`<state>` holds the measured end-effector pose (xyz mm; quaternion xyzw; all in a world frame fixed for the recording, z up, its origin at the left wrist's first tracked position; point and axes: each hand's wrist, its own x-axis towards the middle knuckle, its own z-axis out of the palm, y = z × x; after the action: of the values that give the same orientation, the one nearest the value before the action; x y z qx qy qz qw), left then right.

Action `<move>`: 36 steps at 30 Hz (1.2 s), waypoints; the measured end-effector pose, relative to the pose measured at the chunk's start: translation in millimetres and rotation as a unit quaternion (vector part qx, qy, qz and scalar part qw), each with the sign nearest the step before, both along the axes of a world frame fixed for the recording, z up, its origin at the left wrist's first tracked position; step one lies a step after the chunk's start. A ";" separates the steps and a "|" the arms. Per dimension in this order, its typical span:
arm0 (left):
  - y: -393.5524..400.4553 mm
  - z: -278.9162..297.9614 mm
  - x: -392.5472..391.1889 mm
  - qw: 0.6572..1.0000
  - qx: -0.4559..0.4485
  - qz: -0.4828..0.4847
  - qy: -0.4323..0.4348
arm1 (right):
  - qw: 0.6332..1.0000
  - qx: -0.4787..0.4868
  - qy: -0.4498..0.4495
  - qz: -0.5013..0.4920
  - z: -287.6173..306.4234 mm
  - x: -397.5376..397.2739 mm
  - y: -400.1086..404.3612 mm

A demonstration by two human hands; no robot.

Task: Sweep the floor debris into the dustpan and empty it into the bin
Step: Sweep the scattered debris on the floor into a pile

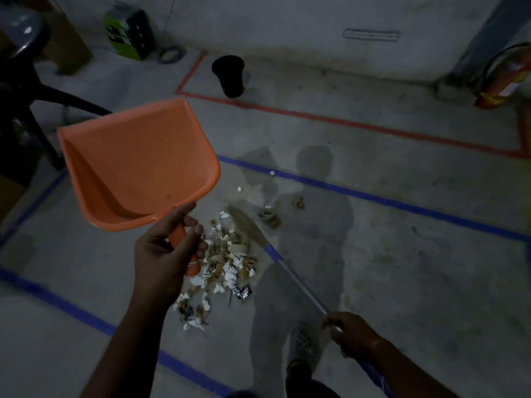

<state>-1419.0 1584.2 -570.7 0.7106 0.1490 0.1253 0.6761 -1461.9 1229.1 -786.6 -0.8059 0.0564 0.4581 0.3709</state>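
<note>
My left hand (165, 251) grips the handle of an orange dustpan (138, 165), held up in the air with its pan empty and facing me. My right hand (352, 336) grips the metal shaft of a broom (290, 272), whose straw head (244, 222) rests on the floor at the far edge of a debris pile (221, 268). The pile is torn white paper, brown scraps and a bit of foil on the grey concrete. A black bin (230, 76) stands upright near the far wall inside red floor tape.
A few loose scraps (298, 202) lie beyond the broom head. Blue tape lines (373, 196) and red tape lines cross the floor. A dark chair (26, 90) stands at left, a green box (129, 31) at the back, a fire extinguisher (502, 79) at right. My shoe (301, 344) is below.
</note>
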 end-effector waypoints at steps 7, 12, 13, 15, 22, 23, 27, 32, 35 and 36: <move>-30.8 -1.7 77.2 0.999 -0.022 -0.030 -0.015 | 0.995 -0.049 -0.052 -0.067 -3.1 64.5 -54.1; -32.4 -8.8 112.1 0.998 -0.040 -0.040 0.004 | 0.991 -0.081 -0.006 -0.108 -17.4 106.9 -50.8; -31.4 -9.2 118.7 0.998 -0.043 -0.038 0.006 | 0.991 -0.085 0.008 -0.100 -20.1 113.1 -48.2; -29.6 -10.0 131.5 0.998 -0.043 -0.038 0.008 | 0.994 -0.092 0.034 -0.055 -23.8 123.6 -39.1; -27.7 -8.0 164.0 1.000 0.007 -0.019 0.004 | 0.989 -0.025 0.032 0.139 -37.0 157.3 0.1; -29.1 -6.6 169.1 1.000 0.012 -0.010 0.003 | 0.988 -0.018 0.028 0.151 -36.2 164.5 -2.4; -46.8 0.8 194.8 1.000 0.016 0.025 -0.008 | 0.983 -0.006 -0.021 0.182 -40.9 201.3 -45.1; -93.7 11.1 228.4 0.998 -0.005 0.064 -0.024 | 0.989 -0.013 -0.066 0.133 -15.1 270.5 -104.7; -113.7 13.0 246.1 0.997 -0.010 0.078 -0.029 | 0.993 -0.031 -0.058 0.098 -2.1 319.4 -132.4; -117.4 13.8 250.5 0.996 -0.006 0.082 -0.031 | 0.993 -0.041 -0.057 0.091 0.2 334.8 -139.5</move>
<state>-1168.6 1466.7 -556.9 0.6881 0.1864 0.2010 0.6719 -1127.2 1089.6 -786.4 -0.8473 -0.0200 0.4403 0.2963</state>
